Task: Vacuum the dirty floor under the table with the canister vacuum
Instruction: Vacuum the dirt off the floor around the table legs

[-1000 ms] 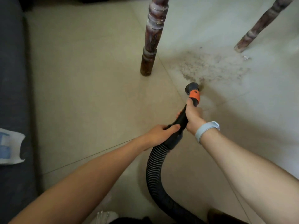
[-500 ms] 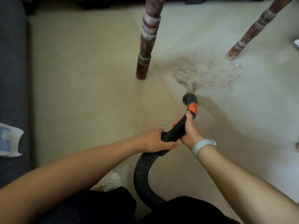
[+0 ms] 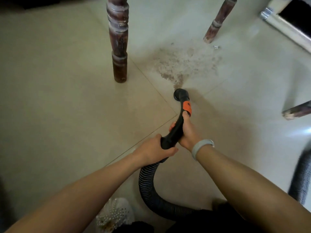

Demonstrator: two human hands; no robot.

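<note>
- Head view, what changed: a second ago the nozzle (image 3: 180, 94) sat in the near fringe of the dirt patch (image 3: 186, 62); half a second ago you had drawn it back clear of the dirt; now its mouth is at the patch's near tip again. The view has also swung, bringing a third table leg (image 3: 297, 112) in at the right.
- What that means: you seem to be working in short strokes at the near edge. Most of the patch, between the near table leg (image 3: 118, 41) and the far table leg (image 3: 217, 21), is not yet cleared.
- Grip: your right hand (image 3: 187, 132) wraps the curved handle (image 3: 176, 130) just below the orange collar (image 3: 187, 106); your left hand (image 3: 155, 149) grips its lower end, where the ribbed hose (image 3: 148, 182) joins.
- Containers: the canister itself is out of view; only the hose loops back towards you past your white shoe (image 3: 116, 214). What it has collected cannot be told.
</note>
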